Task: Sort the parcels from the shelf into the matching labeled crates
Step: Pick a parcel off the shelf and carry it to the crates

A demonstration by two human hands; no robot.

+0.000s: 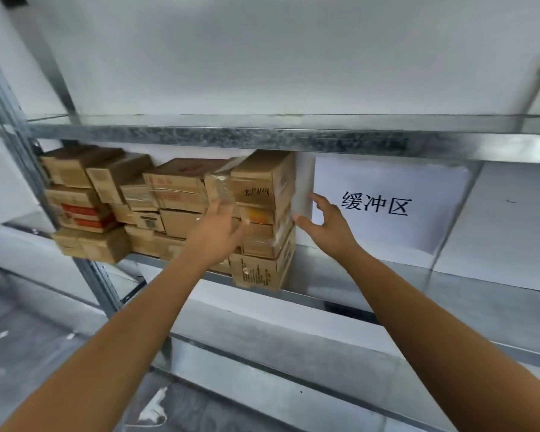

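Picking is in hand, I think: the left hand (222, 222) rests released on the stacked parcels (262, 185) on the shelf (340, 275), the right hand (325, 222) curls at the white parcel (304, 182) just beside its fingertips, grip unclear, so next it should pinch firmly and pull out.

A galvanised metal shelf (480, 307) carries cardboard parcels (175, 198) stacked in layers toward 9 o'clock; toward 3 o'clock a white paper sign (387, 207) with printed characters stands at its back
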